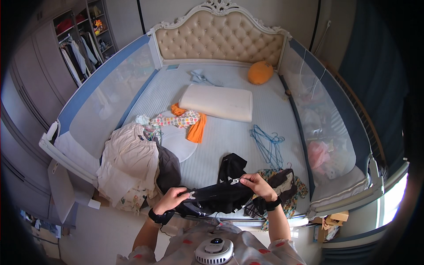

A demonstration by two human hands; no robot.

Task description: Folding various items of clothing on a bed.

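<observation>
Two hands, head view: the left hand (170, 201) and right hand (259, 186) each pinch one end of a black garment's edge, pulled taut between them; neither is free.
Black garment (221, 193): over the middle of the near edge of the bed (225, 140), with a bunched part farther in on the sheet.
Step in hand: seemingly stretching that edge straight; small pale pieces beside the fingertips may be clips, too small to be sure.
Next move: probably calls for levelling both ends without loosening either pinch, and letting the loose folds hang free.
Near left corner: a heap of cream clothes (128, 157), with a dark grey cloth (168, 165) against it.
Toward the right edge: tangled blue hangers (267, 143).
Bed's middle: a pale pillow (216, 102), an orange garment (197, 129) by its left end.
Far right corner: a rounded orange cushion (260, 72).
In the way: patterned clothes (289, 185) at the near right corner, close by the right hand, might catch; mesh rails (104, 86) wall both sides.
</observation>
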